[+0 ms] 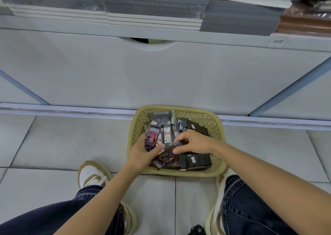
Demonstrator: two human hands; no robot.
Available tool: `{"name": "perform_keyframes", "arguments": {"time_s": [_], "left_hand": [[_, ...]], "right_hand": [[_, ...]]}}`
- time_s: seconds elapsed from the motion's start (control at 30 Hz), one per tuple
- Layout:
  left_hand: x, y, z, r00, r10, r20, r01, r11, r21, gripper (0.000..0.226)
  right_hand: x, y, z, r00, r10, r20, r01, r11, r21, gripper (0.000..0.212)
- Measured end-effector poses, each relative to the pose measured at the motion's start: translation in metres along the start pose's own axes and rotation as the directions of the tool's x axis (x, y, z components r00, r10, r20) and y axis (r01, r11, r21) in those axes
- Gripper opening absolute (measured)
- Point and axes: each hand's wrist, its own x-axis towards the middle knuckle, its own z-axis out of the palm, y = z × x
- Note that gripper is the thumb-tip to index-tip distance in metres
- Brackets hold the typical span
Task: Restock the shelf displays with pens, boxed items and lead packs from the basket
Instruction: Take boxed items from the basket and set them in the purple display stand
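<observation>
A tan lattice basket (213, 125) stands on the floor against the shelf base, filled with several grey lead packs (167, 134) and black boxed items (195, 160). My left hand (141, 154) grips a stack of purple packs (152, 139), held upright over the basket's left side. My right hand (193, 142) pinches another purple pack (165, 157) by its upper end, with the pack slanting down to the left beside the left hand. Both hands are inside the basket's rim.
A white shelf base panel (161, 73) with a curved cutout rises behind the basket. Stacks of grey notebooks (154, 7) and brown ones (304, 20) lie on the shelf above. My feet in white shoes (93, 175) flank the basket on grey tiles.
</observation>
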Motion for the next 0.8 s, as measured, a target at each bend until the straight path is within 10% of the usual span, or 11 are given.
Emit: {"name": "perform_keyframes", "arguments": {"time_s": [0.27, 0.4, 0.53, 0.8], "left_hand": [[0.002, 0.004, 0.025, 0.969, -0.003, 0.247, 0.064, 0.969, -0.238, 0.025], [0.003, 0.003, 0.021, 0.972, -0.066, 0.226, 0.144, 0.927, -0.347, 0.016], [0.001, -0.004, 0.021, 0.971, -0.107, 0.212, 0.183, 0.905, -0.384, 0.016], [0.000, -0.006, 0.023, 0.972, -0.129, 0.197, 0.191, 0.920, -0.343, 0.016]], "right_hand": [[0.005, -0.003, -0.012, 0.965, 0.000, -0.262, 0.068, 0.966, 0.248, 0.017], [-0.004, 0.034, -0.013, 0.883, 0.060, -0.465, -0.070, 0.998, -0.004, 0.029], [-0.008, 0.068, 0.003, 0.940, 0.170, -0.297, -0.295, 0.843, -0.450, 0.076], [0.004, 0.080, 0.012, 0.927, 0.044, -0.372, -0.266, 0.776, -0.571, 0.049]]}}
